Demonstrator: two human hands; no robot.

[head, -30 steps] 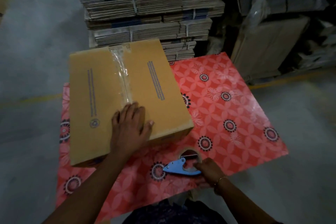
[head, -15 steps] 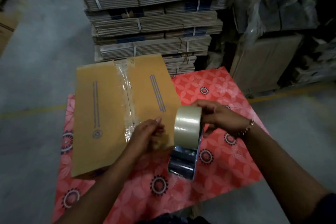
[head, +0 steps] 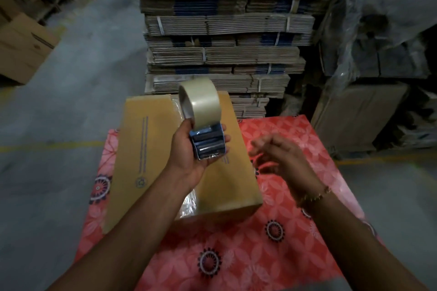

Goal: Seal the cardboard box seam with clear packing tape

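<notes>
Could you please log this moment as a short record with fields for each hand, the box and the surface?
left hand: raised above the box, grip closed on the tape dispenser
right hand: empty, blurred, beside the dispenser
cardboard box: lying on the table, clear tape visible along its centre seam
table cover: red, floral pattern

I see a dim room with a grey concrete floor (head: 71,106) and a yellow line (head: 47,146). Strapped stacks of flat cartons (head: 224,38) stand ahead; plastic-wrapped goods (head: 383,30) sit right.
</notes>
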